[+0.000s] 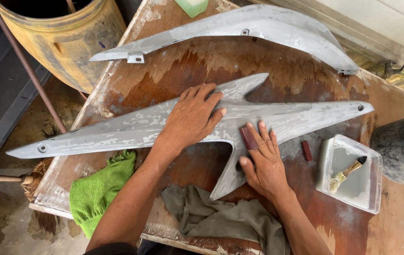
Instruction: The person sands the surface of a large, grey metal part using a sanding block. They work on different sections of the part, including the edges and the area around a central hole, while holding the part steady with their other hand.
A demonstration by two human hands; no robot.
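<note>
A long grey panel [131, 127] with pointed ends and two fin-like prongs lies across a worn wooden table [301, 75]. My left hand [192, 118] rests flat on the panel's middle, fingers spread toward the upper prong. My right hand [263, 163] presses a small dark red piece of sandpaper [248, 138] against the panel beside the lower prong, with the fingers lying over it.
A second curved grey panel [258, 28] lies at the table's far edge. A green cloth [100, 189] and a grey rag [225, 219] hang over the near edge. A plastic tray [372, 189] holds a brush [348, 172]. A yellow barrel [65, 38] stands at the left.
</note>
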